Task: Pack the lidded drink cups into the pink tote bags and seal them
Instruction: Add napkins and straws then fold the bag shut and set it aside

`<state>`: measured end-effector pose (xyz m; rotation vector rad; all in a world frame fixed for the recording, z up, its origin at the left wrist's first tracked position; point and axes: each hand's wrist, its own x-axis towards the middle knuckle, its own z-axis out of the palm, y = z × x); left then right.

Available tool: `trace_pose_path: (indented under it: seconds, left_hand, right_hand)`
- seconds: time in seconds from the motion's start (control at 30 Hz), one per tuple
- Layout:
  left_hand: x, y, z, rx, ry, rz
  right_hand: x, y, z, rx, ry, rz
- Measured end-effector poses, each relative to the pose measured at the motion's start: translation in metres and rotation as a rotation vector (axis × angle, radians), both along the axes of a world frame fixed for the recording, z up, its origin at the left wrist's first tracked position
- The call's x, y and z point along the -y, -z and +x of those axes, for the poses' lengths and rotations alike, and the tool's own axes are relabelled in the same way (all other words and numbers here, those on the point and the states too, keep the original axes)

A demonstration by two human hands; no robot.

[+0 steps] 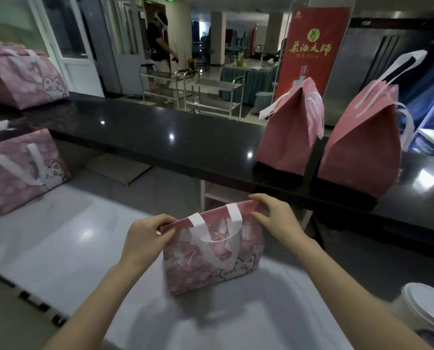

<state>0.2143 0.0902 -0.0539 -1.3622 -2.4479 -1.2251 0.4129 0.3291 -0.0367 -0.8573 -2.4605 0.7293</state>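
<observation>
Only the head view to go on here. The pink tote bag (210, 258) stood upright on the white table (59, 236) right in front of the person, with both hands on its top edge. The left hand (147, 236) pinched the left corner of the mouth between thumb and fingers. The right hand (276, 218) pinched the right corner the same way, so the opening was pulled flat between them. My guess is this was the sealing step, since stretching the rim taut lines up the two sides for pressing shut. The white handles (218, 238) flopped down over the front, out of the way. I couldn't see inside the bag, so no idea if a cup was in it.

One lidded cup (423, 309) sat at the bottom right, well apart from the bag, probably waiting its turn. Two closed bags (289, 137) stood side by side on the black counter (160, 132) behind, likely parked there as done. Two more printed bags (21, 170) sat at the far left, one on the counter and one lower down.
</observation>
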Motion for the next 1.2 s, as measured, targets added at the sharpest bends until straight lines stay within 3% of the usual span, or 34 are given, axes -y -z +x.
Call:
trace_pose_path:
  seconds: [0.3,0.53,0.63,0.83,0.97,1.2]
  left_hand:
    - [0.052,0.022,0.052,0.129,-0.322,0.251]
    - [0.080,0.054,0.052,0.139,-0.093,0.227]
    - [0.090,0.077,0.036,0.262,-0.032,0.121]
    - [0.097,0.096,0.009,0.513,0.149,0.035]
    - [0.105,0.094,-0.010,0.513,0.226,0.063]
    - [0.131,0.061,-0.055,0.511,0.228,0.184]
  right_hand:
    - [0.076,0.052,-0.004,-0.048,-0.162,-0.061]
    - [0.149,0.093,0.001,-0.029,-0.275,-0.299]
    - [0.172,0.103,-0.002,-0.032,-0.231,-0.386]
    - [0.217,0.115,-0.027,-0.142,-0.033,-0.384]
    - [0.241,0.109,-0.050,-0.190,0.108,-0.376]
    - [0.275,0.077,-0.096,-0.295,0.096,-0.320]
